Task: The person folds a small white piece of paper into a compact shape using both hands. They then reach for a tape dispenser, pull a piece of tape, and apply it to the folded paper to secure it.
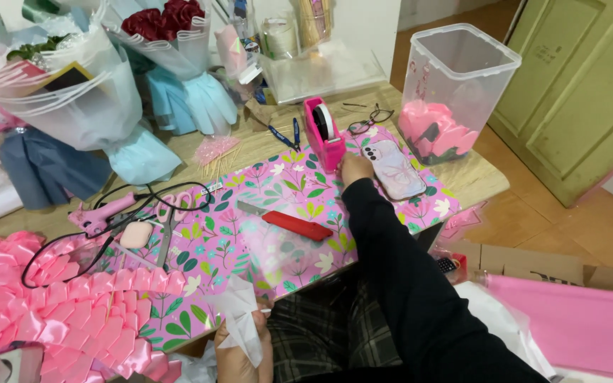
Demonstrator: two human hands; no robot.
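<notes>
Low at the bottom edge of the frame, the left hand (239, 354) pinches a crumpled piece of thin white tissue-like paper (239, 319), fingers curled around its lower part, over a lap in dark plaid fabric (321, 333). Running up from the lower right, a black sleeve (399, 284) ends at the right hand (355, 169) in the middle of the frame, which rests on the tabletop with its fingers folded in against the base of a bright pink tape dispenser (323, 132); whether they grip it or only touch it I cannot tell. Just right of that hand lies a phone in a pale marbled case (394, 169), face down.

Both sit on a pink floral-patterned mat (250, 248) that covers the centre of the wooden table (477, 177). Near the mat's middle lies a red-handled utility knife (285, 221). Toward the left are a pink hot glue gun (104, 211) with its black cord looping around, pink-handled scissors (168, 216), and a small pale pink oval pad (135, 234). Folded pink satin ribbon petals (51, 305) fill the lower left corner.

In the upper right stands a tall clear plastic container (455, 78) with more pink petals at its bottom. Black-framed glasses (370, 119) lie just behind the dispenser, small blue-handled snips (286, 135) to its left. Wrapped bouquets, one of dark red roses (161, 21), crowd the upper left.
</notes>
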